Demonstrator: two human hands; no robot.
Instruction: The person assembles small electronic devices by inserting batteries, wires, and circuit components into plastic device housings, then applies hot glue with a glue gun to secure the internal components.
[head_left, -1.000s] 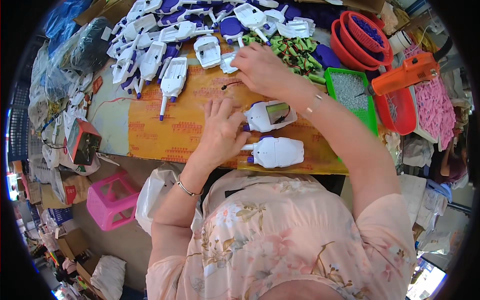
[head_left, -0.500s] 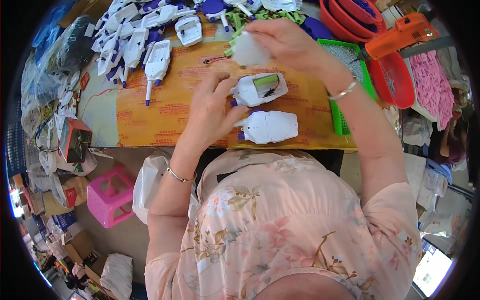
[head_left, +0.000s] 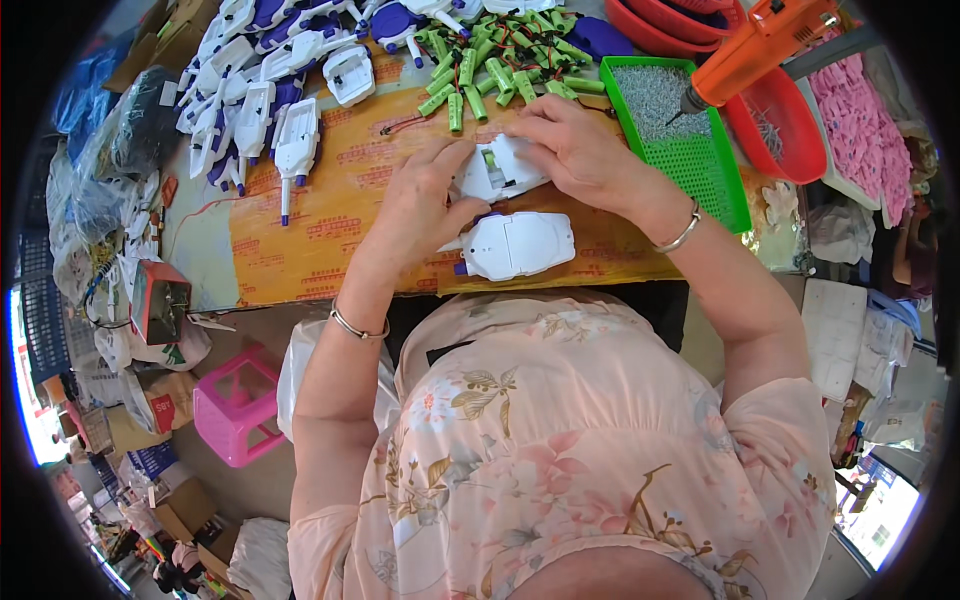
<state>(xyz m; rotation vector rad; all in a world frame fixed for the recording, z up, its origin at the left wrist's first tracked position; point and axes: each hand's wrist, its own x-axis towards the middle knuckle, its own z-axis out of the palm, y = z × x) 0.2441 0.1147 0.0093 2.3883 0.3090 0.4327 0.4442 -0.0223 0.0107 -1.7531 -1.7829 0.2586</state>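
Note:
A white plastic housing [head_left: 466, 187] lies on the table between my hands, with a green battery pack [head_left: 489, 158] partly showing inside it. My left hand [head_left: 420, 205] grips its left end, thumb at the near side and fingers at the far side. In my right hand [head_left: 585, 152] is a white plastic cover [head_left: 520, 168], held by the fingers over the housing's right part. The cover hides some of the opening. Just nearer to me lies a second white housing [head_left: 520, 246] with its cover on, untouched.
Green battery packs [head_left: 480, 70] with wires are heaped at the far middle. More white-and-purple housings [head_left: 296, 140] pile up at far left. To the right are a green tray [head_left: 690, 160] of screws, an orange power screwdriver [head_left: 765, 50] above it, and a red bowl [head_left: 800, 125].
My right hand has come down with the white cover onto the housing. The left hand has closed on the housing's left end. The whole view has shifted slightly.

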